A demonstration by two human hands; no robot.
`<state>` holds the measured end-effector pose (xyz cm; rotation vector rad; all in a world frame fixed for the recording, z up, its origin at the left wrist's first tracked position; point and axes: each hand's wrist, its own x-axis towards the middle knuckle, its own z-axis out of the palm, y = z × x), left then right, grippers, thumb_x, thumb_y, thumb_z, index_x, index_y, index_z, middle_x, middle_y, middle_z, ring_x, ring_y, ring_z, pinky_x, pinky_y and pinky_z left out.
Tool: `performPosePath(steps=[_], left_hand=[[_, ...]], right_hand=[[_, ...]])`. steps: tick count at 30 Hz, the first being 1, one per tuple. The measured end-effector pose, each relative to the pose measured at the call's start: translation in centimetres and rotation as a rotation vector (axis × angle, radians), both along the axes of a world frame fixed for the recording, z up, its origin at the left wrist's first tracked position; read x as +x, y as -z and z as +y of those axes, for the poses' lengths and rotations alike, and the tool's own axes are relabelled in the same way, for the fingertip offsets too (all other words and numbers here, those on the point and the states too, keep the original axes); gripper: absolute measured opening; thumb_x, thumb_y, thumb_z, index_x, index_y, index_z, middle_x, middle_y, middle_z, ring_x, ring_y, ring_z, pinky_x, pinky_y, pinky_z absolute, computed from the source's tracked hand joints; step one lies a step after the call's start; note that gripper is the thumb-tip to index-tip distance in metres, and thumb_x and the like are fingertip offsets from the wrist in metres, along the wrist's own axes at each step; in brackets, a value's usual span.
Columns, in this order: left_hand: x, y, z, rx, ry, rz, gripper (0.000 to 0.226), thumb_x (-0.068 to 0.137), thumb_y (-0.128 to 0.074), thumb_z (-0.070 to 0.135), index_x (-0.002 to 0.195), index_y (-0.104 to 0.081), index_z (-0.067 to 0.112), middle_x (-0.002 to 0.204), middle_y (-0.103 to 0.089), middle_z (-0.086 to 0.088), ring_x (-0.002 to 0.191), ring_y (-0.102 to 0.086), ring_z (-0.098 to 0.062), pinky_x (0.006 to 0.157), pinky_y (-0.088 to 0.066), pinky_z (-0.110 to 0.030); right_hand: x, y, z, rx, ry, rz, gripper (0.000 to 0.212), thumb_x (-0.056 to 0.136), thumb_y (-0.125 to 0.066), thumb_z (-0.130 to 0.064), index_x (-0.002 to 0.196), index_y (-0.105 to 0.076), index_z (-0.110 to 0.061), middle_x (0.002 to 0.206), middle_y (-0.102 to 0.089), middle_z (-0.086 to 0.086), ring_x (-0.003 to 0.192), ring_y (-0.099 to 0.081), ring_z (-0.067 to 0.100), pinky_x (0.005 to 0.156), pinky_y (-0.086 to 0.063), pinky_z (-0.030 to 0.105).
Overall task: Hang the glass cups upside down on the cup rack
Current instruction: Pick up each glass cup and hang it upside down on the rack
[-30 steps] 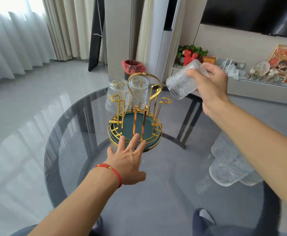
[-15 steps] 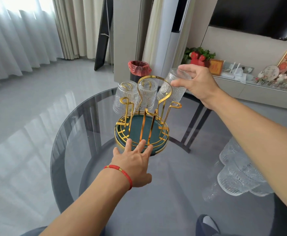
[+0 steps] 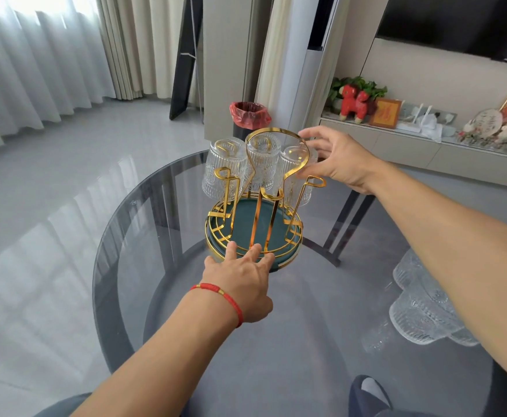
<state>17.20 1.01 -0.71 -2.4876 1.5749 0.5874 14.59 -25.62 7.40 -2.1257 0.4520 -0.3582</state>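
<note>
Currently: cup rack [image 3: 246,224], gold wire on teal base, mid glass table [image 3: 156,296]. Three glass cups [image 3: 261,167] inverted on it at 10, 12, 2 o'clock. Left hand [image 3: 240,281]: straight fingers pressing base rim at 6. Right hand [image 3: 336,161]: fingers loosely spread about the 2 o'clock cup [image 3: 296,182], grip or mere touch unclear. Spare cups [image 3: 421,314] at table's 4 o'clock

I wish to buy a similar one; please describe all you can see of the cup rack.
The cup rack is gold wire on a round dark green tray, with a tall looped handle in the middle and pegs with looped tops. It stands upright on the glass table. Three glass cups hang upside down on its far pegs; two near pegs are free. The left hand touches its near rim with straight fingers; the right hand is at the rightmost cup.
</note>
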Motion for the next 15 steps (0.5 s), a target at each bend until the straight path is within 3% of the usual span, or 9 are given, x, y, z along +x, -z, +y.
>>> performPosePath(steps=[3, 6, 8, 13, 15], left_hand=[[-0.1, 0.0, 0.0, -0.011, -0.002, -0.016, 0.077, 0.1, -0.054, 0.043, 0.161, -0.01, 0.026, 0.171, -0.008, -0.001, 0.155, -0.005, -0.045, 0.116, -0.03, -0.069], [-0.3, 0.3, 0.1, -0.038, 0.003, -0.056, 0.076, 0.099, -0.055, 0.042, 0.159, -0.013, 0.025, 0.168, -0.016, -0.002, 0.153, -0.01, -0.045, 0.112, -0.038, -0.065], [-0.4, 0.4, 0.1, -0.074, -0.004, -0.075, 0.071, 0.098, -0.054, 0.042, 0.157, -0.019, 0.025, 0.163, -0.025, -0.004, 0.15, -0.019, -0.043, 0.108, -0.042, -0.062], [-0.9, 0.2, 0.0, -0.158, -0.045, -0.137, 0.05, 0.098, -0.051, 0.047, 0.141, -0.043, 0.023, 0.139, -0.051, -0.004, 0.128, -0.044, -0.036, 0.096, -0.051, -0.052], [-1.4, 0.1, -0.1, -0.206, -0.061, -0.182, 0.044, 0.099, -0.05, 0.048, 0.134, -0.05, 0.021, 0.131, -0.057, -0.005, 0.121, -0.05, -0.032, 0.092, -0.052, -0.048]], right_hand=[[0.1, 0.3, -0.1, 0.017, -0.026, 0.023, 0.088, 0.063, -0.096, -0.009, 0.138, -0.054, -0.025, 0.136, -0.064, -0.007, 0.127, -0.06, 0.009, 0.091, -0.057, 0.021], [-0.3, 0.1, 0.0, -0.002, -0.048, 0.081, 0.102, 0.056, -0.095, -0.026, 0.147, -0.049, -0.026, 0.145, -0.055, -0.01, 0.135, -0.046, 0.007, 0.101, -0.044, 0.018], [-0.8, 0.1, 0.2, -0.035, -0.05, 0.109, 0.103, 0.062, -0.095, -0.026, 0.152, -0.046, -0.022, 0.156, -0.05, -0.004, 0.139, -0.044, 0.008, 0.109, -0.039, 0.023], [-4.1, 1.3, 2.6, -0.267, 0.232, -0.028, 0.057, 0.092, -0.074, -0.009, 0.145, -0.053, -0.013, 0.14, -0.062, 0.006, 0.124, -0.062, 0.017, 0.11, -0.049, 0.037], [-7.3, 2.6, 4.6, -0.474, 0.327, -0.113, 0.046, 0.092, -0.066, -0.009, 0.137, -0.057, -0.016, 0.131, -0.066, 0.002, 0.12, -0.062, 0.015, 0.105, -0.048, 0.031]])
